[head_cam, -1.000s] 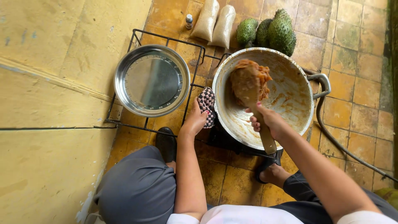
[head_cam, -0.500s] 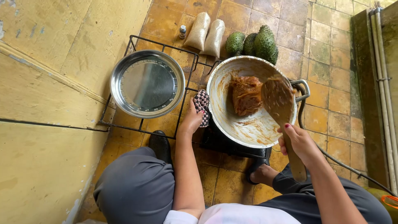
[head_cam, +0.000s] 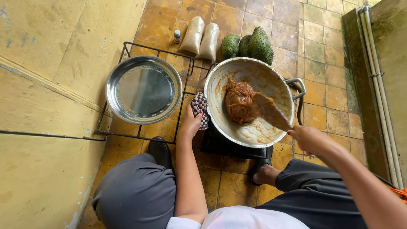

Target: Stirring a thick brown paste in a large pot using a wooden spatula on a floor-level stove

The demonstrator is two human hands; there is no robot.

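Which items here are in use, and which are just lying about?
In use:
left hand on checked cloth at the wok rim
right hand holding wooden paddle
wok with brown paste

Lying about:
empty steel pan on wire rack
two bags
small bottle
green spiky fruits

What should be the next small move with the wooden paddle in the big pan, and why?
Probably push the wooden paddle under the brown paste and fold it toward the pan's middle. The paddle's blade lies against the lump's right side, smears coat the pan wall, and the left hand steadies the rim through a checkered cloth, while the right hand grips the handle.
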